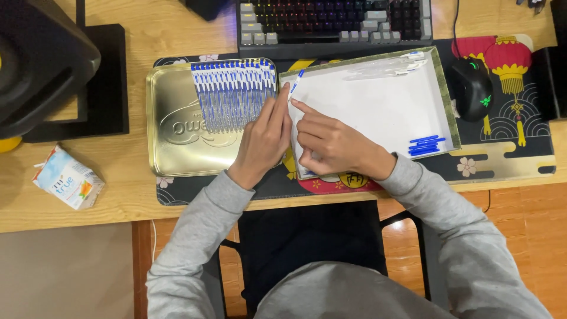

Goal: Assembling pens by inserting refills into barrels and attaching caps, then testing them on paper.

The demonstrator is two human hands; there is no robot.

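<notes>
Hands meeting mid-desk — left hand (264, 139) and right hand (331, 145) pinching one blue-capped pen (295, 84), pointing toward 12 o'clock. Risking, maybe, bumping the neat pen row (233, 94) in the gold tin (177, 124) at 9 o'clock — elbow nudging.

Pale wooden worktop (142, 35) under soft indoor light, above glossy orange-brown wood floor (520, 236); black chair seat (313, 236) tucked beneath, grey mat (65, 272) at left.
</notes>
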